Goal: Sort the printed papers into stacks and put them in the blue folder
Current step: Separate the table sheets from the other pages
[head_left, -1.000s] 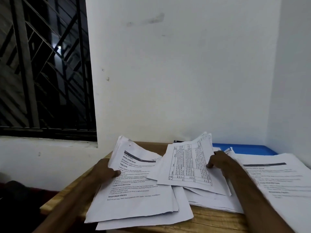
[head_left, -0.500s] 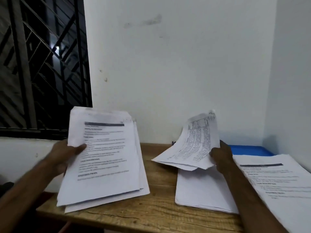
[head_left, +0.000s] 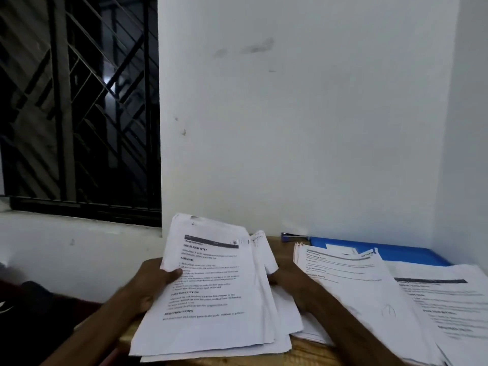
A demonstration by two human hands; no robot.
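On the table (head_left: 311, 352), left hand (head_left: 155, 280) and right hand (head_left: 286, 280) grip papers (head_left: 211, 294) beside the blue folder (head_left: 412, 253)

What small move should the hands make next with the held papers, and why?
Probably tap the white printed paper bundle on the brown wooden table to square it: its sheets lie fanned and uneven, and the left hand and right hand hold its two sides.

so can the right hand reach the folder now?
Probably yes. The right hand is at the edge of the held stack, and nothing stands between it and the folder at back right. Papers cover its near side; only the far strip is bare.
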